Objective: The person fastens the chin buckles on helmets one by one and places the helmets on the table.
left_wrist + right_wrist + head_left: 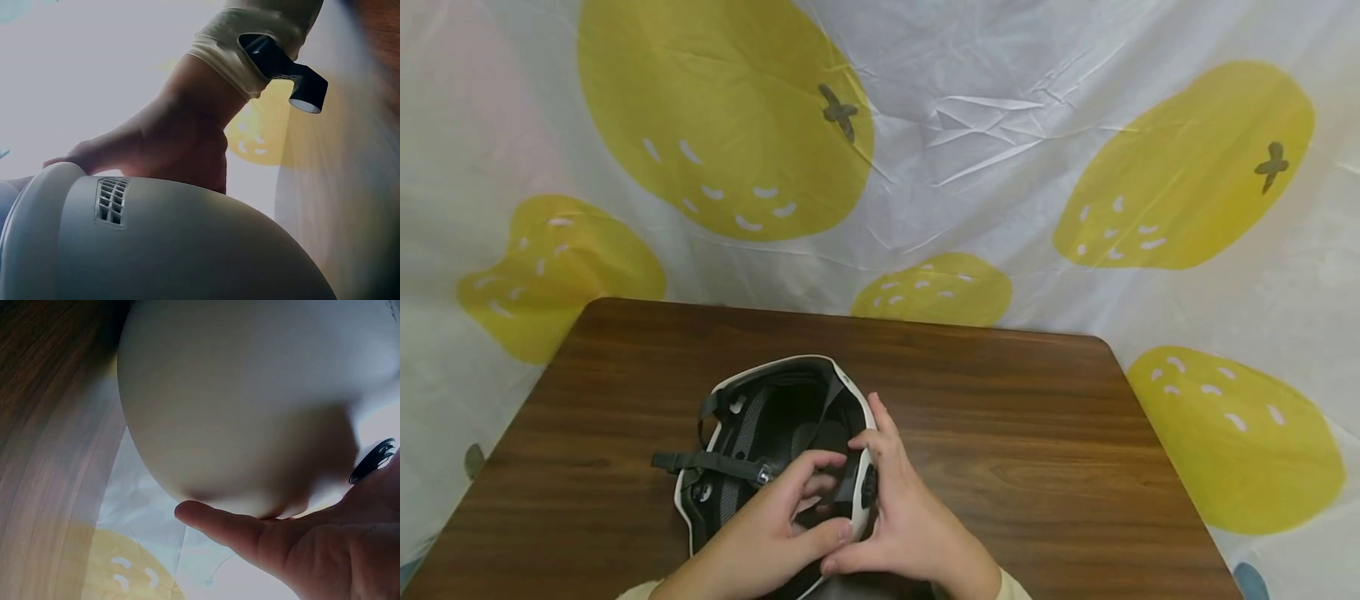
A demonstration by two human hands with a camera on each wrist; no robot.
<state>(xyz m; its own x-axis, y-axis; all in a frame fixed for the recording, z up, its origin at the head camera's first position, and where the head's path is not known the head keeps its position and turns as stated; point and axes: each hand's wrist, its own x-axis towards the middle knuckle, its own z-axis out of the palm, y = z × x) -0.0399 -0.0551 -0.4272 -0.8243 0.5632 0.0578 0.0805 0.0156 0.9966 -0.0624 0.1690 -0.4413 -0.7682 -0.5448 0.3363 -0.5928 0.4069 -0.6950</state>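
Note:
A white helmet [862, 392] with a black padded inside lies on the table, its opening facing up toward me. My left hand [767, 525] reaches over the opening, curled fingers inside it and thumb at the near right rim. Along the right side, my right hand [910, 508] holds the rim from outside, one finger bent over the edge, the thumb near the left thumb. Beside its palm is a black oval part [868, 486]. A dark chin strap [715, 465] with a buckle crosses the left rim. The left wrist view shows the smooth shell [187, 237] with a grille vent [112, 200].
The brown wooden table [1015, 450] extends to both sides of the helmet and behind it. Behind the table hangs a white cloth [970, 167] printed with yellow fruit. A small black camera [287, 69] is worn on the right wrist, over the sleeve.

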